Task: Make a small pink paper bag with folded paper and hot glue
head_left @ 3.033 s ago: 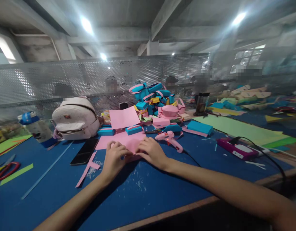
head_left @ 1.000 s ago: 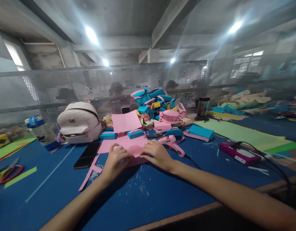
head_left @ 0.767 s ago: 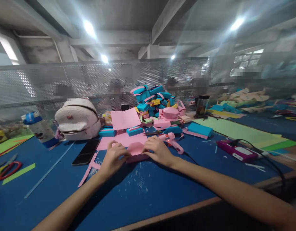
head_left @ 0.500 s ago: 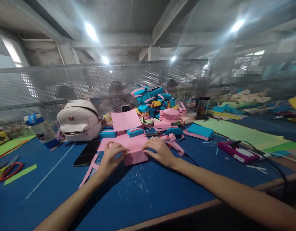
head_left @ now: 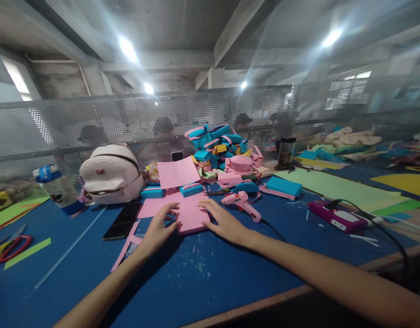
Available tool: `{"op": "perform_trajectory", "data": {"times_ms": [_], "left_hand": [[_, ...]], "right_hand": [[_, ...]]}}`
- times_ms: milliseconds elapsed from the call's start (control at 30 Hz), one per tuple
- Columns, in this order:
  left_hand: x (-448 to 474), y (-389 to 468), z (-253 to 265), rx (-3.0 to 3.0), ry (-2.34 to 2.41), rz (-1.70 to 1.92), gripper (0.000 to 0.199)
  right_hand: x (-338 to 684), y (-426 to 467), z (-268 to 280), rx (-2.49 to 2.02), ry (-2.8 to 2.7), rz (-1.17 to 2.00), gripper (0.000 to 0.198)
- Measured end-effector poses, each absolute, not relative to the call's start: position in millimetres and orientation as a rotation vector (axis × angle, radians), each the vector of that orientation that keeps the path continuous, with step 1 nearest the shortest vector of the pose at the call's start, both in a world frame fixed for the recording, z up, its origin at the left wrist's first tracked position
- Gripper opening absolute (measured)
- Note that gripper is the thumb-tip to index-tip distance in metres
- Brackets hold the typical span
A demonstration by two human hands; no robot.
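On a blue tabletop [head_left: 196, 287], the person's left hand [head_left: 162, 224] rested at the left edge of a flat pink folded-paper piece [head_left: 192, 216], thumb and fingers parted in a loose curve. The right hand [head_left: 225, 223] lay at its right edge, fingers likewise spread wide, closed around nothing. The piece sat between them, near end towards the person, over a larger pink paper sheet [head_left: 151, 207].

Behind it stood two small blue paper boxes [head_left: 191, 190] and a tilted pink rectangular sheet [head_left: 178, 173], with a heap of blue, pink and yellow paper shapes [head_left: 203, 156] beyond. A pink plastic glue gun [head_left: 242, 205] lay just beside the right hand. To the left were a black glass-fronted smartphone [head_left: 123, 222] and narrow pink paper strips [head_left: 124, 250].

A white backpack [head_left: 110, 180] carried a small emblem on its front, too small to read; a white cylindrical bottle with a blue lid [head_left: 61, 193] bore dark printing, equally illegible. Markings on a purple-and-white plastic box [head_left: 336, 216] were unreadable.
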State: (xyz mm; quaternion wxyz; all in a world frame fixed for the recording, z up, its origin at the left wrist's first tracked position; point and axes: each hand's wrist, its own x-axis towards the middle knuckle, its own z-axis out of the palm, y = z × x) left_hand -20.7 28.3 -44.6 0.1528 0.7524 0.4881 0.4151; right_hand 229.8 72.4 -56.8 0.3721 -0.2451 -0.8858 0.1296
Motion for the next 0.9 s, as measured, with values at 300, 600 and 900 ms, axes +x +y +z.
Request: {"op": "perform_trajectory", "data": {"times_ms": [300,600,900], "left_hand": [[-7,14,-37,2.235,1.324,1.205,0.040],[-48,34,-8,2.320,1.489,1.359,0.027],[-116,62,11,2.279,1.738,1.259,0.032]], "right_hand": [[230,69,-55,-0.578,-2.369,0.264,0.048],[231,61,-40,-0.522,-2.421,-0.088,0.046],[216,72,-38,-0.505,-2.453,-0.523,0.023]]}}
